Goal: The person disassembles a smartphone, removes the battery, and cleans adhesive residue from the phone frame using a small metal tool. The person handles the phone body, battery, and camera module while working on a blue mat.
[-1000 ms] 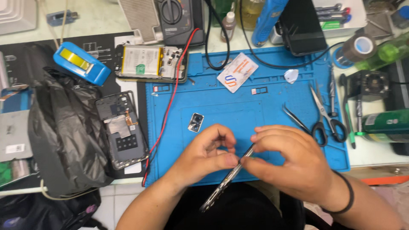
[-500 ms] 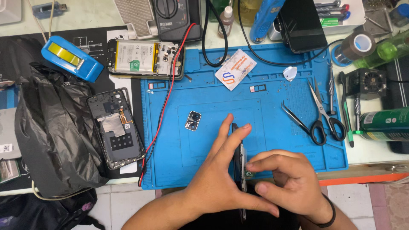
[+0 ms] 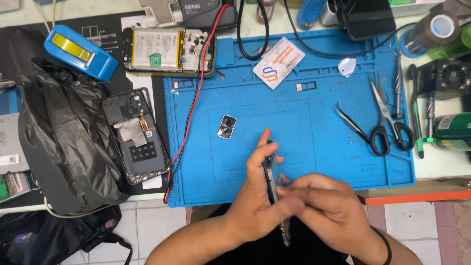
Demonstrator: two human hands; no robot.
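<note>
Blue silicone work mat (image 3: 314, 122) beneath; both hands, left (image 3: 257, 196) and right (image 3: 326, 208), pinch a thin dark phone frame (image 3: 271, 184) edge-on, probably for inspecting.

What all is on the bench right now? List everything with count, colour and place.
mat: 1, blue, centre of bench
phone frame: 1, dark, edge-on between both hands
camera module: 1, silver and black, mat centre-left
open phone: 1, battery showing, above mat's left corner
back housing: 1, black, left of mat
tape dispenser: 1, blue with yellow tape, upper left
plastic bag: 1, black, far left
card: 1, white, top of mat
pick: 1, white, mat upper right
tweezers: 1, black, mat right
scissors: 1, black handles, mat right
tape roll: 1, brown, top right
red wire: 1, along mat's left edge
left hand: holds frame
right hand: on frame, black wristband
</note>
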